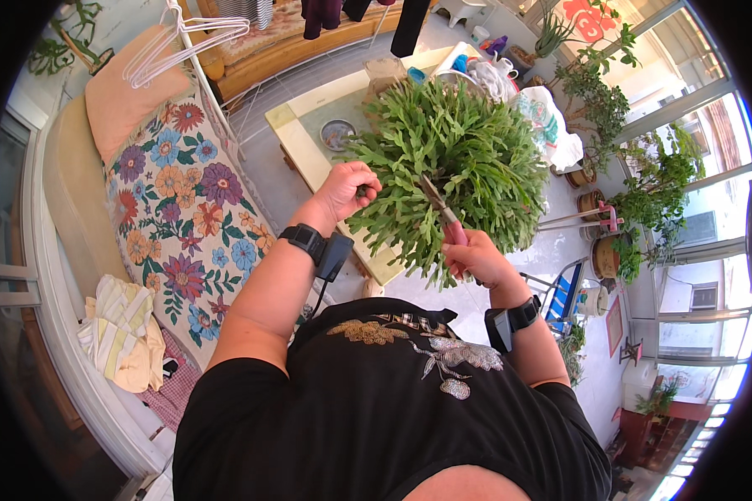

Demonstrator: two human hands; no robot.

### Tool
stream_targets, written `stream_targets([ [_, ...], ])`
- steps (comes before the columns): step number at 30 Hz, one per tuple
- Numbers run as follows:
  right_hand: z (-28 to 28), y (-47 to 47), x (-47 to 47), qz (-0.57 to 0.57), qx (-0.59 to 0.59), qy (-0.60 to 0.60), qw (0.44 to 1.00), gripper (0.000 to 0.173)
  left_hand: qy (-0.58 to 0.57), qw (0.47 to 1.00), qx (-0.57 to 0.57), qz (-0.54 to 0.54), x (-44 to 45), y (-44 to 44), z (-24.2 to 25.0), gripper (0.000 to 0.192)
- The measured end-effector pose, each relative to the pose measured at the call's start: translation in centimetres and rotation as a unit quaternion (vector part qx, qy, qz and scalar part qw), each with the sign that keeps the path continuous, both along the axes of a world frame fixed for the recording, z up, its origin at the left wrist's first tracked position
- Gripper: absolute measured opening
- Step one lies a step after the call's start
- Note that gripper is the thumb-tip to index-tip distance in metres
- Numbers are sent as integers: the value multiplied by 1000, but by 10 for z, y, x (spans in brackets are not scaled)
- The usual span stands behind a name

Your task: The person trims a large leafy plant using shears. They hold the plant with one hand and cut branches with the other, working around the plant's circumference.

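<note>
A large, bushy holiday cactus (451,144) with flat, segmented green stems spreads over a low pale-edged table (282,122). My right hand (479,257) grips scissors (454,230) by their pinkish-red handles, blades pointing into the foliage. Their blades look nearly together, and leaves partly hide the tips. At the plant's left edge, my left hand (349,193) is curled around a small dark green piece, seemingly a plant clipping (362,190); the fingers cover most of it. Beyond that hand, a round metal bowl (337,134) with some bits inside rests on the tabletop.
A flowered cover (182,188) lies over the couch on the left, below white hangers (185,47) on a rack. Behind the plant are a white plastic bag (548,125) and cloths (489,75). Potted plants (605,253) line the windows; a blue folding chair (564,297) stands at right.
</note>
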State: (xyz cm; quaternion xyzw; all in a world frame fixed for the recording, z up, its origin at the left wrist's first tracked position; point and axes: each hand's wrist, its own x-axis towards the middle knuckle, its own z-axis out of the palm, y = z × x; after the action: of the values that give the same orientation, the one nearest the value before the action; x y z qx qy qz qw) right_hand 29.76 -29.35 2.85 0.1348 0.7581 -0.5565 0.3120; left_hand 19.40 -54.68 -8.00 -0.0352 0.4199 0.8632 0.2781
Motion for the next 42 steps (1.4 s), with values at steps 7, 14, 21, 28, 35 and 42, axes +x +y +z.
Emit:
stream_targets([
  [7,-35,4,-2,42,51,-35,997,18,2,979,-204,-4,3,34,-22,10],
  [14,-44,5,-6,51,80,-20,995,20,43,949,-312,-18,-2,54,-31,22],
  [21,-44,5,-5,75,83,-18,994,27,-5,970,-238,-39,-1,49,-33,7],
  [28,-50,2,-7,78,81,-35,993,29,-16,979,-201,-34,2,44,-46,7],
  [35,-51,2,-6,81,77,-54,992,28,-21,981,-194,-19,2,46,-50,10],
  [42,-45,3,1,84,73,-30,993,26,-19,974,-228,10,6,45,-33,9],
])
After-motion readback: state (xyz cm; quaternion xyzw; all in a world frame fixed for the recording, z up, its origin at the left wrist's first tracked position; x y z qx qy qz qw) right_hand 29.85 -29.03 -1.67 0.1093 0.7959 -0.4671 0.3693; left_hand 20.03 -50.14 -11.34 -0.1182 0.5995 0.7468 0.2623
